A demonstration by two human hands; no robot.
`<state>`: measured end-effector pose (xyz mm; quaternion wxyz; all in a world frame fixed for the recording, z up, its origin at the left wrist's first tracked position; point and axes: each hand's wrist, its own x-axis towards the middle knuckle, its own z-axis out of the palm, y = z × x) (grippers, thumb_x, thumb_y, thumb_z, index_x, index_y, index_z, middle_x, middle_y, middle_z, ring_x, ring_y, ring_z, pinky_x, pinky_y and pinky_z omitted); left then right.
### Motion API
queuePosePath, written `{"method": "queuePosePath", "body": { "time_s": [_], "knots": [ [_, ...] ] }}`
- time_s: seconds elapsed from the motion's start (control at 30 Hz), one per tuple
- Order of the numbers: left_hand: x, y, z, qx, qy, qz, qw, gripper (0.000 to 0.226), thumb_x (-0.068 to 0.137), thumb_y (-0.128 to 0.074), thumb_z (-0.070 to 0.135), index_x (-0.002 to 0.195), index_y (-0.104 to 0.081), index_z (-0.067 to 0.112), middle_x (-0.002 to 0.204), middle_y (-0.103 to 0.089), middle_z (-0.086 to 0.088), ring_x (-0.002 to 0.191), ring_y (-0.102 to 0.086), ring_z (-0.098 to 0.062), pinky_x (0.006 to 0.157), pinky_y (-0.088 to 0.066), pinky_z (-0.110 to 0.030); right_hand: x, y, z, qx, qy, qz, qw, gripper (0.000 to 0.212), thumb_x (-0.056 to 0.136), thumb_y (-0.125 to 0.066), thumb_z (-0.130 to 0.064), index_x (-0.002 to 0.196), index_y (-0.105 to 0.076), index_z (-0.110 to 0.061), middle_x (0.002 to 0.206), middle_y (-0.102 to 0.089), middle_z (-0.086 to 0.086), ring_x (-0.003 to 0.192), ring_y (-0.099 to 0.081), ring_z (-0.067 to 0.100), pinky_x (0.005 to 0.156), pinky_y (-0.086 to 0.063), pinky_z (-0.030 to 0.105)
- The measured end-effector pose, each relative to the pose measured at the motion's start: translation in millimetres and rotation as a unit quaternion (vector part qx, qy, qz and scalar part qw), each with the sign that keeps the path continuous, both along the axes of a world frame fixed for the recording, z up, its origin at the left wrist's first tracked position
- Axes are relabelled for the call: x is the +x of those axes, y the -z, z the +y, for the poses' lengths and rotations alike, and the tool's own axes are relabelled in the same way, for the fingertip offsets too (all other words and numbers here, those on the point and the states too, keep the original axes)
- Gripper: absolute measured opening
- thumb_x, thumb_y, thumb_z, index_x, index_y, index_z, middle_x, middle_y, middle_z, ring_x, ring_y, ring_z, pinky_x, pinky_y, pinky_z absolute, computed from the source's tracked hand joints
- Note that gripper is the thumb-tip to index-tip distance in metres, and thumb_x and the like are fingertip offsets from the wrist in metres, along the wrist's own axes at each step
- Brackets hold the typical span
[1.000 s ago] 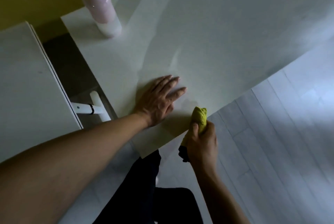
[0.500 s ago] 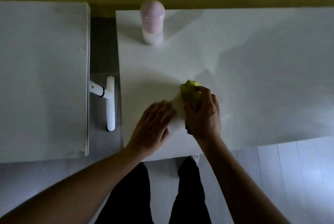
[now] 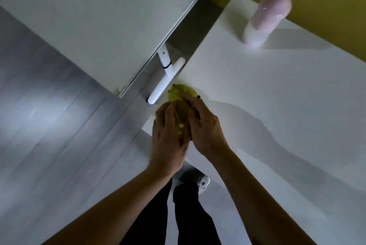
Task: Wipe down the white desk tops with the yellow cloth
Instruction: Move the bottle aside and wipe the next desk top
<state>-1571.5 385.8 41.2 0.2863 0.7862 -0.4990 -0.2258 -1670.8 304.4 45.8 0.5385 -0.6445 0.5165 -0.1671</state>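
Here yellow cloth (image 3: pixel 179 94) bunched btwn left hand (image 3: pixel 168 138) & right hand (image 3: pixel 206 128).

The room is dim and grey-toned. A pale patch of light glares on the floor (image 3: pixel 37 114) at the left. Soft, wavy-edged shadows lie across the counter (image 3: pixel 287 106). The pink bottle (image 3: pixel 267 21) is smeared by motion blur, and straight edges bow toward the picture's borders from the wide-angle lens.

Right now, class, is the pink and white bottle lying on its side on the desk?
No: the pink and white bottle stands upright near the back edge of the white desk, by the yellow wall.
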Motion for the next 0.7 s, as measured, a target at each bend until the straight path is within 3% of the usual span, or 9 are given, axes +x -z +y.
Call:
{"method": "queuePosePath", "body": {
  "time_s": [0.07,0.13,0.2,0.3,0.37,0.47,0.57,0.63,0.7],
  "knots": [
    [-6.5,2.9,-0.6,0.022,-0.012,-0.082,0.996,0.084,0.090,-0.065,0.050,0.154,-0.035,0.004,0.154,-0.046,-0.017,0.136,-0.052,-0.031,0.111,-0.045,-0.040,2.5,5.0,-4.2,0.002,0.006,-0.008,1.000,0.032,0.106,-0.039,-0.016,0.128,-0.057,-0.032,0.115,-0.066,-0.011,0.098,-0.063,-0.002,0.078,-0.054,0.014],
    [-12.8,6.7,-10.1,0.026,-0.042,-0.120,0.992,0.085,0.085,-0.072,0.045,0.150,-0.040,-0.001,0.151,-0.051,-0.020,0.136,-0.053,-0.035,0.112,-0.046,-0.044,0.6,8.0,-11.6,-0.013,-0.013,-0.014,1.000,0.032,0.104,-0.043,-0.011,0.126,-0.060,-0.027,0.110,-0.067,-0.014,0.096,-0.063,-0.006,0.075,-0.053,0.012],
    [-17.8,12.7,-18.2,0.031,-0.046,-0.128,0.990,0.082,0.087,-0.077,0.031,0.151,-0.038,-0.002,0.154,-0.048,-0.021,0.137,-0.052,-0.036,0.112,-0.048,-0.045,-5.7,8.5,-22.0,-0.050,0.001,-0.015,0.999,0.028,0.104,-0.047,-0.012,0.124,-0.062,-0.025,0.106,-0.069,-0.013,0.091,-0.066,-0.002,0.075,-0.055,0.017],
    [-9.8,22.6,-10.9,0.034,-0.003,-0.125,0.992,0.087,0.085,-0.075,0.014,0.159,-0.030,0.001,0.163,-0.038,-0.019,0.138,-0.050,-0.035,0.112,-0.048,-0.047,-20.2,9.9,-44.2,-0.216,0.029,0.051,0.975,0.025,0.101,-0.053,-0.014,0.122,-0.063,-0.020,0.102,-0.068,-0.007,0.091,-0.065,0.008,0.078,-0.057,0.030],
    [1.7,25.4,-0.4,0.013,0.001,-0.106,0.994,0.083,0.091,-0.069,0.021,0.161,-0.029,0.001,0.164,-0.037,-0.017,0.140,-0.049,-0.033,0.114,-0.047,-0.047,-18.1,10.1,-50.4,-0.303,-0.065,0.072,0.948,0.027,0.099,-0.054,-0.012,0.124,-0.064,-0.015,0.108,-0.065,-0.001,0.097,-0.061,0.015,0.081,-0.055,0.035],
    [8.3,17.3,9.4,0.015,-0.011,0.030,0.999,0.088,0.097,-0.057,0.048,0.164,-0.019,0.003,0.164,-0.037,-0.013,0.147,-0.043,-0.025,0.117,-0.043,-0.038,2.8,7.9,-41.0,-0.365,-0.192,0.035,0.910,0.025,0.097,-0.058,-0.009,0.121,-0.067,-0.008,0.111,-0.066,0.006,0.100,-0.057,0.018,0.082,-0.053,0.033],
    [14.5,9.5,25.8,0.019,-0.043,0.064,0.997,0.071,0.104,-0.039,0.050,0.163,-0.026,0.013,0.165,-0.037,-0.008,0.149,-0.038,-0.021,0.120,-0.036,-0.037,24.2,0.6,-26.2,-0.360,-0.211,0.040,0.908,0.027,0.100,-0.059,-0.025,0.121,-0.067,-0.010,0.114,-0.066,0.007,0.104,-0.054,0.017,0.084,-0.052,0.033],
    [22.8,13.0,43.0,0.003,-0.095,-0.009,0.995,0.054,0.106,-0.039,0.037,0.153,-0.040,0.012,0.156,-0.048,-0.011,0.143,-0.043,-0.024,0.121,-0.029,-0.030,37.4,-5.6,-12.7,-0.302,-0.196,0.120,0.925,0.048,0.097,-0.057,-0.051,0.129,-0.060,-0.015,0.124,-0.061,0.007,0.112,-0.050,0.020,0.086,-0.052,0.035],
    [24.2,20.6,56.4,0.031,-0.179,-0.013,0.983,0.046,0.103,-0.039,0.030,0.144,-0.048,0.011,0.144,-0.051,-0.010,0.131,-0.049,-0.025,0.115,-0.025,-0.014,50.8,-5.8,2.5,-0.254,-0.184,0.221,0.923,0.076,0.089,-0.053,-0.071,0.143,-0.046,-0.017,0.141,-0.048,0.011,0.126,-0.042,0.026,0.095,-0.048,0.036]
  ]
}}
